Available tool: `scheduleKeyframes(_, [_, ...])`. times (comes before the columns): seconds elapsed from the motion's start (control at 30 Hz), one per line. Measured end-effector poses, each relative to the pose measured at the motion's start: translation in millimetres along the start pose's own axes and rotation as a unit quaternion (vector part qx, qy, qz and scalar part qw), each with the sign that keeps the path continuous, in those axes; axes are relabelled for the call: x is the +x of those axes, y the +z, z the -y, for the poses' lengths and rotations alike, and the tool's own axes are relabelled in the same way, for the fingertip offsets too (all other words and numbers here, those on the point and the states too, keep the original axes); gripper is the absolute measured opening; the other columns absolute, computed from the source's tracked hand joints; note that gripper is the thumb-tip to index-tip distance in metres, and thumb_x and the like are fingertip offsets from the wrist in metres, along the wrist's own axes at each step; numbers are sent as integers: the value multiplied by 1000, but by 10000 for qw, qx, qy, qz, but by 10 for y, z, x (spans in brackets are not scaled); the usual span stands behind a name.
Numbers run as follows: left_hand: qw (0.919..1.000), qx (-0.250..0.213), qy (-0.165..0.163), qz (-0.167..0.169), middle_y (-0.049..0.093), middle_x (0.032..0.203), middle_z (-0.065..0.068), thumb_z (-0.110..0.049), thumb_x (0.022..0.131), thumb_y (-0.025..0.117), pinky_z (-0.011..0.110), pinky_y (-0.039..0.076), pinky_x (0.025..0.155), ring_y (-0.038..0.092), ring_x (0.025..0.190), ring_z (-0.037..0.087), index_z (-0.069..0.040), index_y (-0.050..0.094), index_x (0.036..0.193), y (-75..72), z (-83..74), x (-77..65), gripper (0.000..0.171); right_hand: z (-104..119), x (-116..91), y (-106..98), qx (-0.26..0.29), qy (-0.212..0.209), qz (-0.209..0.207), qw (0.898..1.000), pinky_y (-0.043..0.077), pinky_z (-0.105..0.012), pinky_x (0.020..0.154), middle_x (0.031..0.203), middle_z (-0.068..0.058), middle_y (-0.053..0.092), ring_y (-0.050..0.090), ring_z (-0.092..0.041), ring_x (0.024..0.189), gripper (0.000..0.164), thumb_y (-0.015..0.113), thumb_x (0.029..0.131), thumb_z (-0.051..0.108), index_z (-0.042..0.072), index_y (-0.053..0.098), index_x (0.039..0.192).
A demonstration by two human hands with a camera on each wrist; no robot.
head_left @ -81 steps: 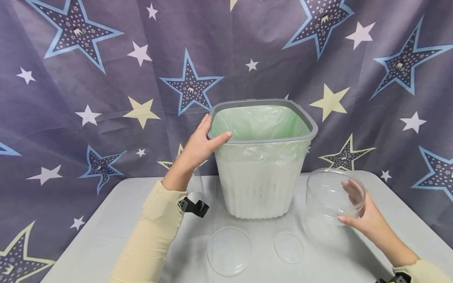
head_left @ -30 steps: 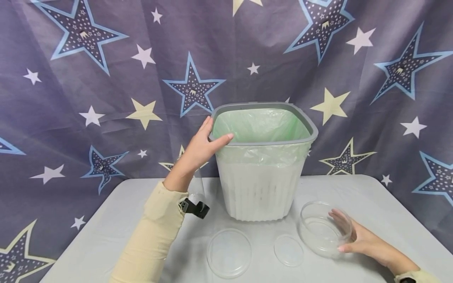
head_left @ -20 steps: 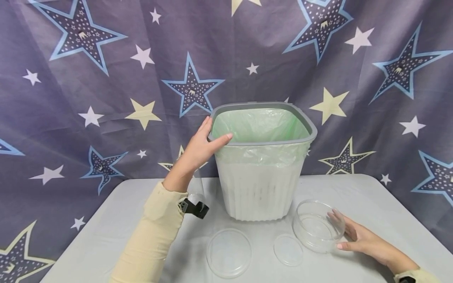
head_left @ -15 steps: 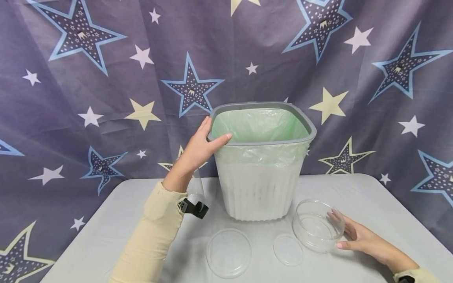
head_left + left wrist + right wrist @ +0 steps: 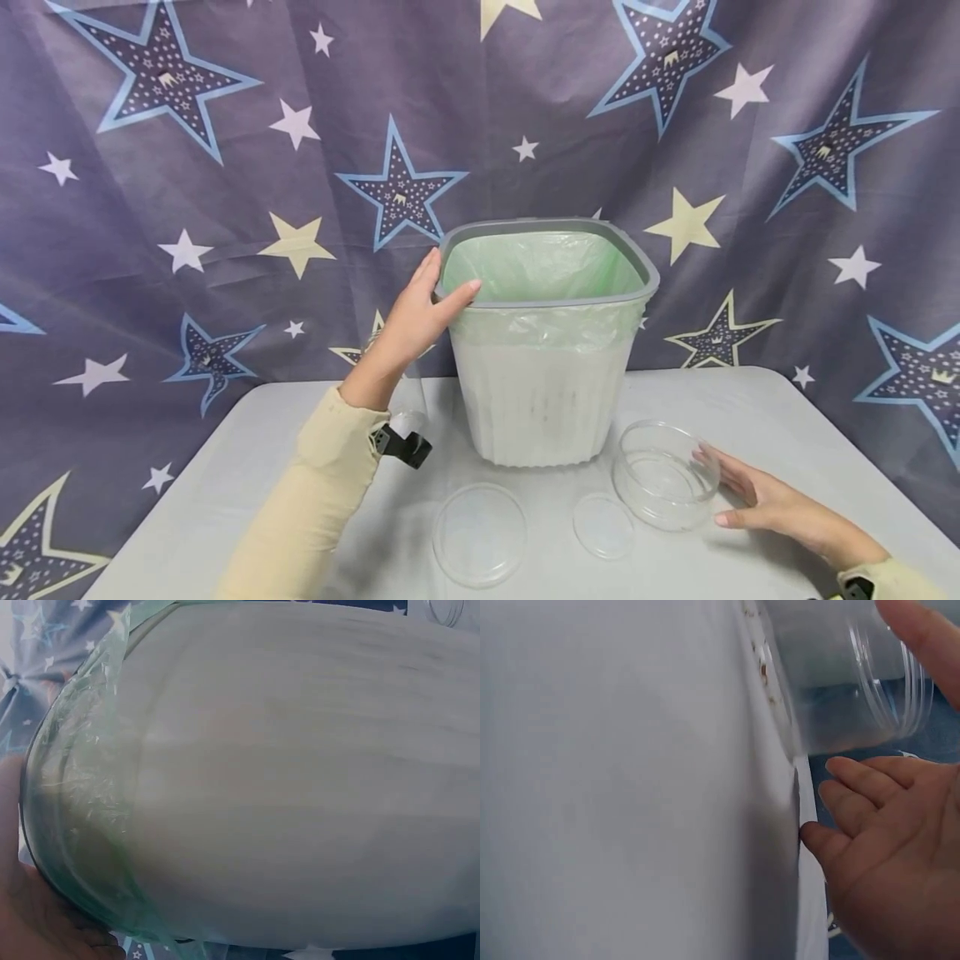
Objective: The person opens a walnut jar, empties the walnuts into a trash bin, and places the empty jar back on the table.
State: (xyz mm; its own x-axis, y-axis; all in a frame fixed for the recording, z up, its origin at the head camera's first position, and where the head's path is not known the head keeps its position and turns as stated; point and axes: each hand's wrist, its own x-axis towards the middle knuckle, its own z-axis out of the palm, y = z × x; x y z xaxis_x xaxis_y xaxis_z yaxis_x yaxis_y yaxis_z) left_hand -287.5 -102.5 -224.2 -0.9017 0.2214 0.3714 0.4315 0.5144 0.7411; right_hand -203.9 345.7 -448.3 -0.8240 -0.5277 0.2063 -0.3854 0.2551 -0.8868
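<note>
My left hand [image 5: 408, 321] holds the grey rim of a white trash can [image 5: 540, 400], thumb over the rim and fingers along its outer left side. A green plastic bag [image 5: 555, 267] lines the can and folds down over its outside. In the left wrist view, the trash can [image 5: 300, 780] fills most of the picture. To its right, a clear round plastic jar [image 5: 652, 492] stands upright on the table without a lid. My right hand [image 5: 780, 504] is just beside it, fingers spread and a gap showing in the right wrist view between the fingers [image 5: 855, 780] and the jar [image 5: 840, 675].
Two clear round lids lie flat in front of the can: a larger lid [image 5: 480, 537] and a smaller lid [image 5: 603, 525]. A clear container [image 5: 408, 408] stands behind my left wrist, partly hidden. A star-patterned curtain [image 5: 247, 208] hangs behind the grey-covered table [image 5: 225, 467].
The right hand has lowered the clear jar onto the table, shifted it leftward to near the small lid, and let go. The left hand has stayed on the can's rim.
</note>
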Motion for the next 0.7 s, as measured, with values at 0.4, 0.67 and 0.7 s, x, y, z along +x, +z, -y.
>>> scheduleKeyframes(0.4, [9941,956,406,-300,8,158,6,-53,96,37,43,7,116,1,144,19,-3,13,150,-254,224,-154,77,24,-14,-207,-1525,-307,-353,9872,17,3,92,140,32,29,21,22,124,79,71,76,2,-11,29,141])
scheduleKeyframes(0.67, [9686,2148,750,-997,18,156,14,-52,95,43,51,13,114,6,144,26,1,20,148,-612,625,-252,79,61,12,-348,-3005,-459,-1052,9469,14,4,93,139,29,31,19,25,121,80,80,71,14,6,40,140])
scheduleKeyframes(0.7, [9661,2244,740,-1039,19,155,15,-52,95,44,52,13,113,7,144,27,2,22,147,-651,692,-264,79,63,21,-360,-3173,-471,-1154,9401,13,4,93,142,21,36,18,25,120,80,80,71,14,5,41,140])
